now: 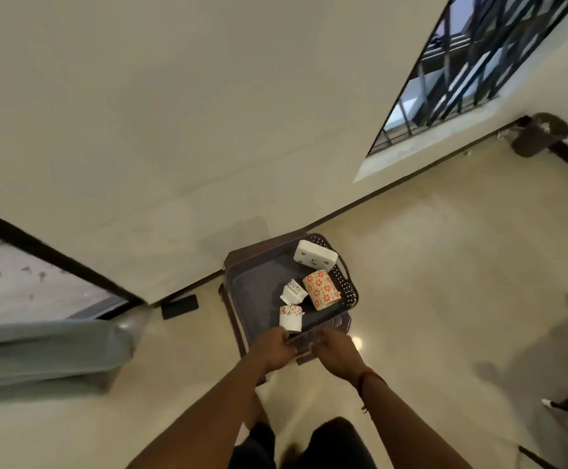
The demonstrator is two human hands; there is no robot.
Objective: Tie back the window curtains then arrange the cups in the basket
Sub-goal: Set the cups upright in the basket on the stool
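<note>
A dark plastic basket [258,282] rests on a brown stool by the wall. Inside it lie a mug with red flowers [321,290] on its side, a small white cup [292,292] tipped over, and a white cup with a patterned rim [291,319] at the near edge. A white block with sockets [315,254] lies at the basket's far end. My left hand [270,348] and my right hand [335,350] both grip the basket's near rim. No curtain is in view at the barred window [472,66].
A black flat object [179,307] lies on the floor by the skirting. A grey cushioned seat [49,353] stands at left. A dark bin [537,135] sits in the far corner. Chair legs [566,397] show at right. Open floor lies to the right of the stool.
</note>
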